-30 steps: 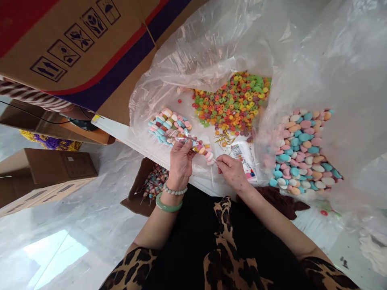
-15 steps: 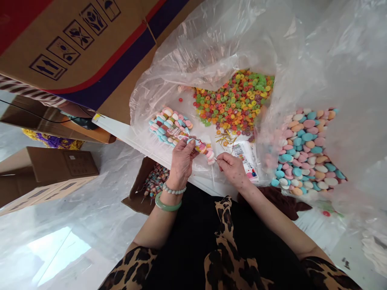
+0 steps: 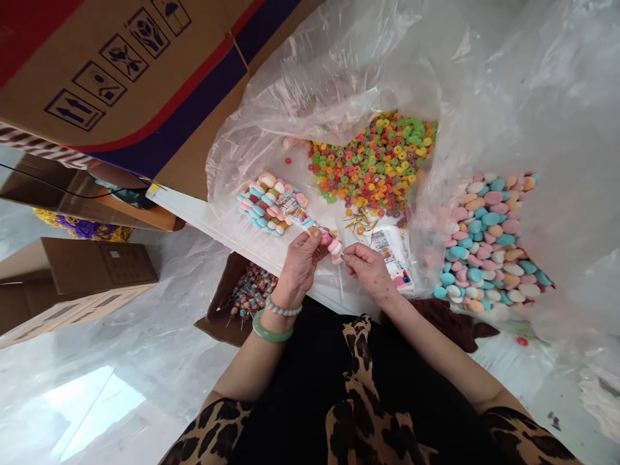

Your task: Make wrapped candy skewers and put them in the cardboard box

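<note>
My left hand (image 3: 301, 261) pinches a wrapped candy skewer (image 3: 334, 247) in a clear printed sleeve. The fingertips of my right hand (image 3: 369, 271) are closed at the skewer's lower end, where a thin white stick (image 3: 340, 283) points down. Beyond my left hand lies a cluster of pastel candy pieces (image 3: 264, 201), partly under the sleeve's upper end. A heap of small ring candies (image 3: 378, 161) rests on the plastic sheet. Gold twist ties (image 3: 359, 221) and printed packets (image 3: 398, 258) lie just past my right hand.
Pastel oval candies (image 3: 489, 245) are heaped at the right. An open carton (image 3: 217, 303) of wrapped candies stands below the table edge (image 3: 194, 216). A large cardboard box (image 3: 194, 142) fills the upper left. Part of another person shows behind it. Dark cloth (image 3: 450, 323) lies at the near right.
My left hand has slid right and slightly down along the sleeve toward my right hand, exposing more of the print. My right hand has barely moved.
</note>
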`<control>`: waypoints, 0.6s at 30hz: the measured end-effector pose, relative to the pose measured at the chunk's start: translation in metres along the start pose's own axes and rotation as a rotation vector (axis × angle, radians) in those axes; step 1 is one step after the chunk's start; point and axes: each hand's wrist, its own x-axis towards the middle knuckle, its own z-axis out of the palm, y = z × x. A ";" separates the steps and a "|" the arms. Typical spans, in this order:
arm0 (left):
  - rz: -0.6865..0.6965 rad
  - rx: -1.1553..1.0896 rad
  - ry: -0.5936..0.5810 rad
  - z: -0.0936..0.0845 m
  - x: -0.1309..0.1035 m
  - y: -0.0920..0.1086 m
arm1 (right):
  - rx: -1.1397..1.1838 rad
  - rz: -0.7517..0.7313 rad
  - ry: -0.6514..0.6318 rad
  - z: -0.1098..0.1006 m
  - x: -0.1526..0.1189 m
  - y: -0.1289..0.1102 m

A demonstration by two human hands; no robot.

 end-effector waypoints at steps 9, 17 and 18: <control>0.084 -0.151 0.167 -0.006 0.010 0.016 | -0.751 -0.369 0.242 0.003 -0.010 -0.001; 0.028 -0.078 0.132 0.011 -0.005 -0.002 | -0.626 -0.377 0.168 0.005 -0.005 0.000; 0.010 -0.072 0.122 0.011 -0.005 -0.003 | -0.530 -0.335 0.161 0.003 -0.004 0.000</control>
